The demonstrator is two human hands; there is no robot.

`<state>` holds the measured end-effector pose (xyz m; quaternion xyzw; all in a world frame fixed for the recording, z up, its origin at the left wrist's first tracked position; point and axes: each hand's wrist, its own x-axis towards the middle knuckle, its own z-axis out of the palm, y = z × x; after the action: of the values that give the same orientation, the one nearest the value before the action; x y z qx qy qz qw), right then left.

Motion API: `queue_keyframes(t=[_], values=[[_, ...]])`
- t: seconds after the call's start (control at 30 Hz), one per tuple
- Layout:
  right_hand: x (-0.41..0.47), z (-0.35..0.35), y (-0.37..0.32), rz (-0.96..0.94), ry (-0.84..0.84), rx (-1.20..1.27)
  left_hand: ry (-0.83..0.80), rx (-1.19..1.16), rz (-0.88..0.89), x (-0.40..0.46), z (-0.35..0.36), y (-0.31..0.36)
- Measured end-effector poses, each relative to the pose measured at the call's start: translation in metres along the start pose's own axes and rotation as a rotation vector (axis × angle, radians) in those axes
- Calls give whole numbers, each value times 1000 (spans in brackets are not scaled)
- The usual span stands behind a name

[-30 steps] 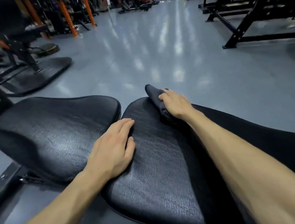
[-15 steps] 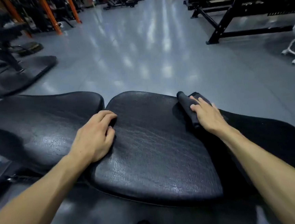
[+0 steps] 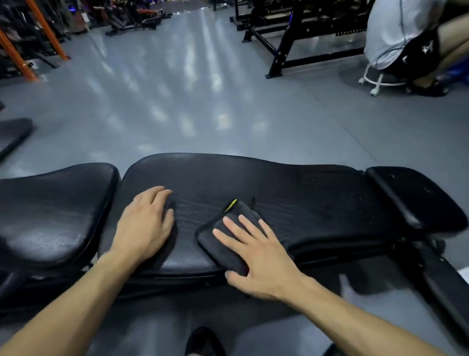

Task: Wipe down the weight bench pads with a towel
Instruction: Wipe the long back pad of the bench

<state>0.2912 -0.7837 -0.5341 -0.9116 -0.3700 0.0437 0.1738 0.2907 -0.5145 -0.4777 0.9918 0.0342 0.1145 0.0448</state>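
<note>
Towel (image 3: 226, 232) pressed flat on long pad (image 3: 299, 189) for wiping.
Right hand (image 3: 258, 256) fingers spread over it for even pressure; left hand (image 3: 144, 225) laid flat, fingers relaxed, as brace.

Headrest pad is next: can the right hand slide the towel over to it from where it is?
Probably yes. The right hand presses flat on the towel on the long pad, and nothing lies between it and the small end pad, though it may need a lean.

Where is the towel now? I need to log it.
Head view, lower centre: the towel lies on the long bench pad under the right hand.
</note>
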Motion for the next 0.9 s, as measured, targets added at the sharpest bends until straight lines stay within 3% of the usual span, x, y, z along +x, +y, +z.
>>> queue_keyframes(t=[0.17, 0.4, 0.53, 0.73, 0.9], values=[[-9, -16, 14, 54, -90, -68, -62, -15, 222, -29, 18, 32], [-10, -55, 89, 125, -284, -145, -61, -1, 226, -35, 26, 36], [-32, -46, 134, 208, -140, -38, -60, -32, 306, -18, 30, 61], [4, -10, 90, -95, 18, 0, -109, -75, 392, 35, 59, 92], [-12, -9, 118, -69, 60, 8, -149, -86, 395, 37, 75, 103]])
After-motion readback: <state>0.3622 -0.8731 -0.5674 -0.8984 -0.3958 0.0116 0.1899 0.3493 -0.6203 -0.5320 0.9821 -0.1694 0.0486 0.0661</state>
